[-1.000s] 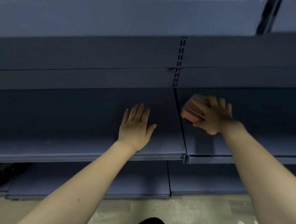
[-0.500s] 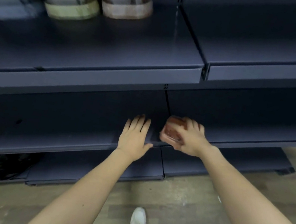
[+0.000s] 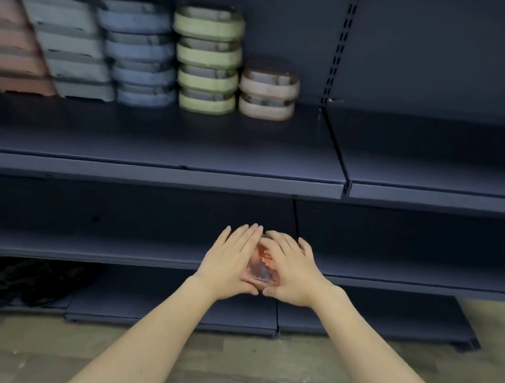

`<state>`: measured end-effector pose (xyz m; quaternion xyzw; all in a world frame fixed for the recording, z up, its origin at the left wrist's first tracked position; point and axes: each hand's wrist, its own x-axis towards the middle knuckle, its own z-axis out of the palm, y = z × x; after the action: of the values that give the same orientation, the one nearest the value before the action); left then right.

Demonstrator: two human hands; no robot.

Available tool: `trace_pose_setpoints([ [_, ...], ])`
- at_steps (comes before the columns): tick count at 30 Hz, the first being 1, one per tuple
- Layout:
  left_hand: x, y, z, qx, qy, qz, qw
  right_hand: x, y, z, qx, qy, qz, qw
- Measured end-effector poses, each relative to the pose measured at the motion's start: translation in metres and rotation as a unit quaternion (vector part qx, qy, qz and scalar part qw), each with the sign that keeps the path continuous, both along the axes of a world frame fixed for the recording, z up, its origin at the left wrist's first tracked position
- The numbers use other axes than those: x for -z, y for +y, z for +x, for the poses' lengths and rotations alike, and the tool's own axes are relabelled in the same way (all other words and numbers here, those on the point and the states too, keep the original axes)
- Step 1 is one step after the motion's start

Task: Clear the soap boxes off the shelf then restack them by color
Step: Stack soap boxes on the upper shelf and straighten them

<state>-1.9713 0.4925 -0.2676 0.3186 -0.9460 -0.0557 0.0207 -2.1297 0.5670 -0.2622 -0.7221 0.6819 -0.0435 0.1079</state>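
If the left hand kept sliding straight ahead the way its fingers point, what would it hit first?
Probably nothing soon: the left hand points into the lower shelf, which looks bare ahead up to its dark back panel, though depth is unclear.

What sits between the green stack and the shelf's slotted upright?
In the head view, a short stack of two pinkish-beige soap boxes stands between the green stack and the slotted upright.

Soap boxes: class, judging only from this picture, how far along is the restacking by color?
Done: five color stacks on the upper shelf: pink, grey, blue and green four high, and a short tan stack of two. In hand: the left hand and right hand hold one pink soap box between them at the lower shelf. Left: placing it; nothing else loose shows.
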Motion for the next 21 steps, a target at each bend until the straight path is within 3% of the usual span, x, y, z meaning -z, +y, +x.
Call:
trace_pose_setpoints([
  [10,-0.064,-0.046,0.137,0.066,0.109,-0.055,0.990,-0.050,-0.040,0.112,-0.023,-0.041,-0.070,0.996],
  [21,-0.116,-0.121,0.275,0.029,0.104,-0.104,0.989,-0.111,-0.120,0.243,-0.071,-0.013,-0.150,0.986],
])
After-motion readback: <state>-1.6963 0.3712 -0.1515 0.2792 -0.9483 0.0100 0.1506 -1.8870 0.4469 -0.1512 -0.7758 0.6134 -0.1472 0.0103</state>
